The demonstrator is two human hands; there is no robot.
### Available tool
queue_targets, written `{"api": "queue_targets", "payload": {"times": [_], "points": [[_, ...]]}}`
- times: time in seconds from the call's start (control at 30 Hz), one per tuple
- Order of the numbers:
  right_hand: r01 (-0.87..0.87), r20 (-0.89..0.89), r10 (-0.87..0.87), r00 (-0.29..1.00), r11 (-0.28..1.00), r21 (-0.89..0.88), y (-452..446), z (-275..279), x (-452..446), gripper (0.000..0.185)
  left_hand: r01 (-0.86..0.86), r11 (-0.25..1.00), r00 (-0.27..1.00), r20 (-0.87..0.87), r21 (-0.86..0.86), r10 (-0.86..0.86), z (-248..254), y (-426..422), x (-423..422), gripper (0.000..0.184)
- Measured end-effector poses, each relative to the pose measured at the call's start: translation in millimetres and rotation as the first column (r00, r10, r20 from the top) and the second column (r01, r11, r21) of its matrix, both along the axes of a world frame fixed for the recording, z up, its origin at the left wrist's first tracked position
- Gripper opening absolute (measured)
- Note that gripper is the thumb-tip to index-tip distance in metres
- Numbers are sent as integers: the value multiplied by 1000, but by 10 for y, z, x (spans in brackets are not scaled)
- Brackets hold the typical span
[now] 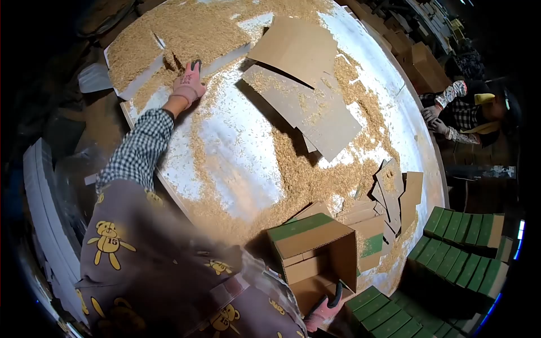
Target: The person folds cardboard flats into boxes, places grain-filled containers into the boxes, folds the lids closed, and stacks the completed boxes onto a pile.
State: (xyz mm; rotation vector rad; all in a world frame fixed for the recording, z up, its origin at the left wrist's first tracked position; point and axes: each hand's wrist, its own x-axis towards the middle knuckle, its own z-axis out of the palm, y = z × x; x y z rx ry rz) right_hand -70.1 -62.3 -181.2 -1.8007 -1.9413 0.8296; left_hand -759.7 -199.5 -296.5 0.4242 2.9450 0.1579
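Observation:
My left hand (190, 87), in a pink glove with dark fingertips, reaches forward beside low white divider strips (226, 58). Its fingers look apart and touch the edge of a heap of tan shredded material (194, 36); the far fingertips are partly hidden. At the bottom, my right hand (326, 312), also gloved in pink, grips the edge of a cardboard box (318, 234) with a green stripe. The box is tipped with its opening facing me and to the right, and its visible inside looks bare.
Flat cardboard sheets (296, 48) and cardboard scraps (389, 188) lie on the white table (236, 135), strewn with shreds. Rows of green cartons (459, 253) stand at lower right. Across the table is a co-worker with gloved hands (434, 115) at its edge.

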Motion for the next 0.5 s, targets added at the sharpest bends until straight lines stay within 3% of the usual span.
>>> {"api": "queue_targets", "payload": {"times": [0.13, 0.17, 0.2, 0.3, 0.37, 0.4, 0.47, 0.5], "points": [[-54, 92, 58, 994, 997, -47, 139, 70, 33, 58, 135, 965, 990, 0, 225, -138, 16, 77, 938, 73], [-98, 103, 101, 990, 995, -32, 179, 55, 83, 58, 136, 930, 984, 60, 342, -167, 55, 128, 1308, 71], [-84, 73, 88, 993, 995, -61, 202, 111, 30, 58, 201, 881, 974, 7, 427, -226, -107, 151, 1672, 71], [-12, -4, 11, 1000, 979, -204, 266, 306, -60, 55, 144, 815, 873, 315, 561, -371, 153, 333, 2735, 66], [-54, -12, 53, 999, 977, -206, 370, 381, 116, 56, 187, 628, 772, 282, 756, -569, 91, 389, 3193, 63], [-136, 7, 139, 990, 978, -159, 415, 438, 172, 58, -13, 599, 675, 449, 800, -585, 188, 322, 3199, 60], [-120, 2, 121, 993, 984, -134, 475, 488, 300, 59, 111, 699, 900, 228, 707, -373, 368, 143, 2951, 70], [-135, 9, 137, 991, 986, -93, 493, 436, 365, 60, 63, 904, 969, 192, 424, -158, 346, 6, 2749, 80]]}}
